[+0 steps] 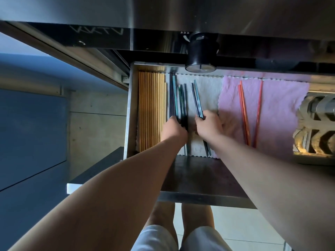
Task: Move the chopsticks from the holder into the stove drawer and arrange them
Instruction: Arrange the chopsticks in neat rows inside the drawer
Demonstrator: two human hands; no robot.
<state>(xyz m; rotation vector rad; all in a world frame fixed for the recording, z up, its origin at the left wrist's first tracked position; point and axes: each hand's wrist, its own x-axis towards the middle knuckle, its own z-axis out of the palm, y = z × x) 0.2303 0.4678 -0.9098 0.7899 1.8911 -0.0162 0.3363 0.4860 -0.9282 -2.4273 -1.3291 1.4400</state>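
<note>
The stove drawer (132,109) stands pulled out below the stove front. A row of wooden chopsticks (151,109) lies side by side along its left wall. Beside them a bunch of dark blue-green chopsticks (176,100) lies on a white cloth (208,91), and my left hand (174,128) grips the near part of that bunch. My right hand (208,125) holds a separate pair of blue-green chopsticks (197,98), slanted on the white cloth. Two red chopsticks (243,113) lie apart on a pink cloth (279,109) at the right. The holder is not in view.
A black stove knob (200,55) juts out over the drawer's back edge. The drawer's dark steel front panel (199,178) is under my forearms. A patterned metal part (315,122) sits right of the pink cloth. A grey wall and blue cabinet fronts (32,133) are at the left.
</note>
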